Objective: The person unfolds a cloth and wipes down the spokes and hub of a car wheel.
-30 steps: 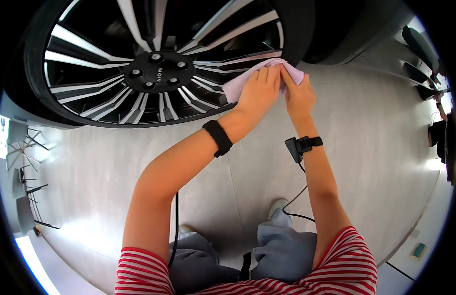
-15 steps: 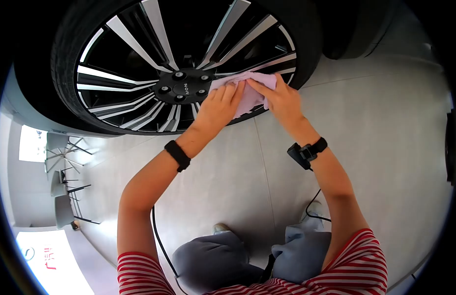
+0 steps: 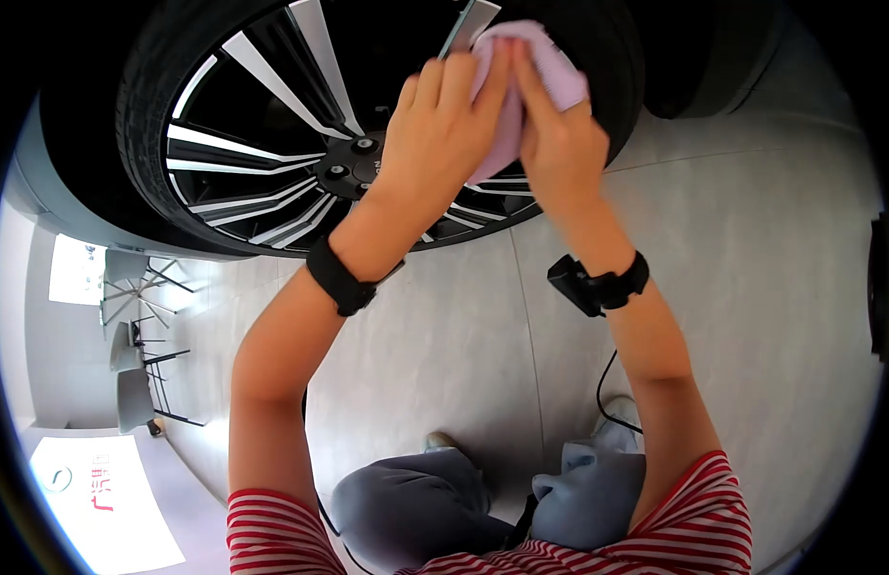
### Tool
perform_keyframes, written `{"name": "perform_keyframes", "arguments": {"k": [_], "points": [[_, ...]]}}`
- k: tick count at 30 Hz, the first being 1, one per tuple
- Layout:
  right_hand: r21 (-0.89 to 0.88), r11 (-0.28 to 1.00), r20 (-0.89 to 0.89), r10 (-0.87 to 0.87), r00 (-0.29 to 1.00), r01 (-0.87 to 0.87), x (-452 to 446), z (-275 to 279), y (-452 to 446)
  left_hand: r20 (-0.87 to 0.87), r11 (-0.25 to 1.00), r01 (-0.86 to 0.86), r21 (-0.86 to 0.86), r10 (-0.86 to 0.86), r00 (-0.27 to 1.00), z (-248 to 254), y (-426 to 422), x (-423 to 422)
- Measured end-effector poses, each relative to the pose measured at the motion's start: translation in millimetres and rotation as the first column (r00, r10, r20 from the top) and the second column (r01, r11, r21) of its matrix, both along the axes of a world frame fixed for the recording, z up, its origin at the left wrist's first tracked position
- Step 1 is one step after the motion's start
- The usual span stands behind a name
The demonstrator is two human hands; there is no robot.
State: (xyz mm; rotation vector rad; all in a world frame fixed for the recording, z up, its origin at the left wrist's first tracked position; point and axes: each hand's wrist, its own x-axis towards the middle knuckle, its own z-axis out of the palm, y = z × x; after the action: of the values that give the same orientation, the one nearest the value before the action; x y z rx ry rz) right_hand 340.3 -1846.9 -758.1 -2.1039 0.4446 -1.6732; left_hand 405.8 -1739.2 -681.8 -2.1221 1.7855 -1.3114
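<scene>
Both hands (image 3: 444, 120) (image 3: 564, 158) together, arms fwd.

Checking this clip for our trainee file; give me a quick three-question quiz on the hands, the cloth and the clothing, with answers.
1. True or false: the left hand and the right hand both touch the cloth.
2. What does the cloth overlap in this view?
A) a chair
B) the wheel
C) the lit screen
3. Fill in the blank: the sleeves are striped red and ____.

Key: 1. True. 2. B, the wheel. 3. White.
</scene>
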Motion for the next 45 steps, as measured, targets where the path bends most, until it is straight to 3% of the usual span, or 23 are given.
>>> {"name": "perform_keyframes", "arguments": {"k": [5,9,11,12,15,16,18,21,24,25,28,30,32,34,35,36,37,39,41,42,44,45], "points": [[-0.074,0.989,-0.183,0.115,0.976,-0.131,-4.8,-15.8,30.4,-0.006,0.991,-0.116,0.071,0.116,0.993,-28.9,44.9,3.7],[-0.111,0.970,-0.268,0.182,0.946,-0.218,-8.4,-19.4,40.5,0.091,0.978,-0.172,0.116,0.162,0.983,-41.9,72.6,8.0],[-0.134,0.976,-0.269,0.132,0.954,-0.173,-13.1,-11.4,34.7,0.105,0.979,-0.143,0.143,0.129,0.986,-38.2,70.7,10.3],[-0.136,0.982,-0.184,0.108,0.977,-0.134,-12.0,-5.3,27.1,0.108,0.979,-0.133,0.158,0.116,0.987,-32.5,64.8,9.3],[-0.126,0.992,0.108,0.034,0.994,-0.020,-12.2,23.3,-3.1,0.092,0.999,0.048,-0.004,-0.047,0.995,9.4,19.4,2.3],[-0.091,0.995,0.116,-0.027,0.993,0.038,-12.4,30.8,-10.4,-0.042,1.000,0.006,-0.030,-0.007,0.999,23.3,5.5,-10.1],[0.000,0.994,0.176,0.104,0.979,-0.106,-16.6,54.5,-9.1,-0.173,0.993,0.052,-0.105,-0.070,0.982,39.2,-16.9,-28.5],[-0.128,0.990,0.363,0.097,0.927,-0.054,12.1,31.1,-7.4,-0.155,0.867,0.128,-0.482,-0.228,0.961,-1.3,-27.6,-20.7],[-0.063,0.991,0.223,0.129,0.966,-0.118,11.9,-0.4,5.5,-0.267,0.848,0.019,-0.530,-0.189,0.945,-46.0,-10.6,-8.8],[-0.010,0.989,0.092,0.146,0.985,-0.146,5.9,-4.7,12.7,-0.300,0.844,-0.025,-0.535,-0.163,0.940,-55.7,-1.4,-7.8],[-0.206,0.977,-0.066,0.049,0.997,-0.062,9.1,-14.8,31.6,-0.341,0.838,-0.062,-0.542,-0.152,0.928,-79.2,33.6,1.8],[-0.101,0.979,-0.133,0.161,0.978,-0.175,3.7,-3.6,49.5,-0.307,0.803,-0.038,-0.595,-0.182,0.934,-77.2,36.6,2.5],[-0.217,0.961,0.060,0.187,0.980,-0.170,4.6,33.6,44.0,-0.219,0.777,0.029,-0.629,-0.214,0.952,-55.5,37.4,10.3],[-0.305,0.946,0.141,0.160,0.977,-0.111,1.9,88.6,30.2,-0.102,0.750,0.125,-0.649,-0.248,0.963,5.1,29.9,14.5],[-0.316,0.943,0.107,0.139,0.985,-0.099,1.6,110.5,22.5,-0.045,0.744,0.178,-0.645,-0.269,0.962,36.6,27.6,15.2],[-0.246,0.935,0.041,0.272,0.961,-0.254,-8.1,149.2,26.8,-0.006,0.734,0.210,-0.646,-0.280,0.960,64.9,23.8,15.6],[-0.305,0.929,0.060,0.239,0.969,-0.210,-0.1,166.1,25.2,-0.010,0.721,0.240,-0.650,-0.324,0.946,89.4,21.5,18.9],[-0.424,0.876,0.104,0.298,0.949,-0.229,18.7,177.7,21.3,-0.114,0.707,0.206,-0.676,-0.377,0.919,100.0,28.4,22.7],[-0.634,0.772,0.201,0.226,0.953,-0.049,47.5,165.5,21.8,-0.273,0.682,0.092,-0.726,-0.409,0.871,84.8,47.1,31.6],[-0.670,0.740,0.210,0.256,0.943,-0.052,57.4,158.8,31.2,-0.231,0.680,0.062,-0.731,-0.332,0.915,69.9,58.3,35.7],[-0.633,0.737,0.094,0.375,0.922,-0.235,78.4,130.7,63.9,-0.037,0.544,0.119,-0.831,-0.267,0.963,25.1,64.5,59.7],[-0.617,0.729,0.037,0.404,0.914,-0.297,83.4,112.9,74.8,-0.076,0.540,0.056,-0.840,-0.220,0.973,2.0,72.9,64.2]]}}
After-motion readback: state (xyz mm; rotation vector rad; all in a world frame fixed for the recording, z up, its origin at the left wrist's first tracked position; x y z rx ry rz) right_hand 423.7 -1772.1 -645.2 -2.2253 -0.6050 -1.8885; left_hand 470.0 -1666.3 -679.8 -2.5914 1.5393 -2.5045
